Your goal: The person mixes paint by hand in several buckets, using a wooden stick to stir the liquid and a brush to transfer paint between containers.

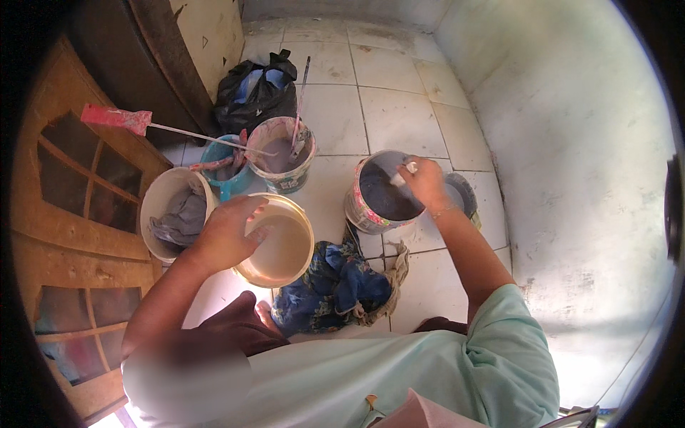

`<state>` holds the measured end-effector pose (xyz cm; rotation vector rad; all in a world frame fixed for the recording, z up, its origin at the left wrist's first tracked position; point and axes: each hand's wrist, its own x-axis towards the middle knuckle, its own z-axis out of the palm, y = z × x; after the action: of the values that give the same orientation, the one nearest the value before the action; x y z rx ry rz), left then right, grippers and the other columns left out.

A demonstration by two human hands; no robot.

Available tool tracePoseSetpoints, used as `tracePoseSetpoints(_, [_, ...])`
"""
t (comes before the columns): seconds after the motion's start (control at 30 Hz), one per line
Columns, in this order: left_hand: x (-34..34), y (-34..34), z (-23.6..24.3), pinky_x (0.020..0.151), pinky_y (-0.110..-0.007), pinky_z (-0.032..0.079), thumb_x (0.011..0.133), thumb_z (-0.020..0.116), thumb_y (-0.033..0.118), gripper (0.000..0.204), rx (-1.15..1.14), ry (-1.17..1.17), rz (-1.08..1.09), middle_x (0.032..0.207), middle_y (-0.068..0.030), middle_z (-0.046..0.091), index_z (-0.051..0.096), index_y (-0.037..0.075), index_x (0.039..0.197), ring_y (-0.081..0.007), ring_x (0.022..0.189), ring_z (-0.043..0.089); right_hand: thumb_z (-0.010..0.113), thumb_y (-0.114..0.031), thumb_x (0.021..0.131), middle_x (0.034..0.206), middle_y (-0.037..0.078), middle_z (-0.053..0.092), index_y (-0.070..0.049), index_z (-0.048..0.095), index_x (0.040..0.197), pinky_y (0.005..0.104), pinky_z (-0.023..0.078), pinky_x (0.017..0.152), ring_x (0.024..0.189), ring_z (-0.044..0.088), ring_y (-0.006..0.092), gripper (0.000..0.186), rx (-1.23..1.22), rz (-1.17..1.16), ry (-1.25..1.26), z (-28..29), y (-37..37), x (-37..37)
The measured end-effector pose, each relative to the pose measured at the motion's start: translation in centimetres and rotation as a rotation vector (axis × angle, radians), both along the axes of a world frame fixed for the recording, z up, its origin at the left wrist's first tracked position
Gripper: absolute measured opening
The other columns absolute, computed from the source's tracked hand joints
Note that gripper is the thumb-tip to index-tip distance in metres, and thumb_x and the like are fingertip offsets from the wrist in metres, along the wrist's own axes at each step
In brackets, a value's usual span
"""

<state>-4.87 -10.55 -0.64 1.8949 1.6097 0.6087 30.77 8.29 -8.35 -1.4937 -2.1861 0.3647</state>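
From here I count six tubs [165, 189] [312, 248] [289, 184] [227, 188] [364, 216] [467, 191], two long rods [118, 119] [303, 89], one black bag [250, 100] and one wooden door [82, 247]. I make out three cloths [181, 220] [328, 282] [399, 274], one grey, one blue, one beige, though whether those last two are joined I can't tell. Besides those, two hands [232, 228] [426, 180] and one white scrap [409, 170].

Right of the right hand [424, 183], the wall [549, 178] is brightly lit, with glare spread low. Below the left hand [228, 232], the shirt [342, 371] is partly smeared by blur; leftward, the door [82, 244] is bowed by distortion.
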Motion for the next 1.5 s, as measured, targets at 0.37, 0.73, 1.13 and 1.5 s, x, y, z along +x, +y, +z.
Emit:
tracePoseSetpoints(0.37, [0.0,-0.1,0.6,0.078,-0.034,0.052,0.080,0.071,0.013,0.042,0.026,0.040,-0.019,0.106,-0.0147,0.063,0.058,0.002,0.118,-0.0242,0.090,0.063,0.071,-0.031,0.079,0.076,0.020,0.066,-0.001,0.068,0.088,0.0428,0.050,0.063,0.067,0.063,0.0393,0.031,-0.249,-0.016,0.270,-0.6,-2.0,-2.0])
tracePoseSetpoints(0.73, [-0.1,-0.4,0.5,0.078,-0.034,0.052,0.079,0.071,0.012,0.043,0.045,0.060,0.014,0.105,-0.0146,0.063,0.057,0.003,0.118,-0.0238,0.090,0.062,0.069,-0.024,0.084,0.061,0.007,0.061,0.000,0.065,0.086,0.0270,0.045,0.046,0.050,0.059,0.0152,0.024,-0.685,-0.242,0.494,1.5,-3.8,0.8])
tracePoseSetpoints(1.13, [0.2,0.1,0.1,0.084,-0.036,0.049,0.077,0.070,0.010,0.046,0.024,0.061,-0.001,0.107,-0.0148,0.062,0.056,0.002,0.120,-0.0261,0.094,0.061,0.067,-0.022,0.086,0.061,0.002,0.058,0.000,0.065,0.085,0.0215,0.038,0.044,0.049,0.050,0.0070,0.022,-0.236,-0.150,0.593,18.1,-6.8,4.5])
tracePoseSetpoints(1.5, [0.7,0.2,0.5,0.081,-0.035,0.051,0.079,0.070,0.011,0.045,0.027,0.109,-0.029,0.108,-0.0146,0.062,0.055,0.003,0.121,-0.0248,0.093,0.061,0.067,-0.019,0.086,0.062,0.003,0.059,0.001,0.067,0.085,0.0216,0.036,0.044,0.049,0.051,0.0081,0.021,0.019,-0.169,0.609,23.9,-10.6,5.6])
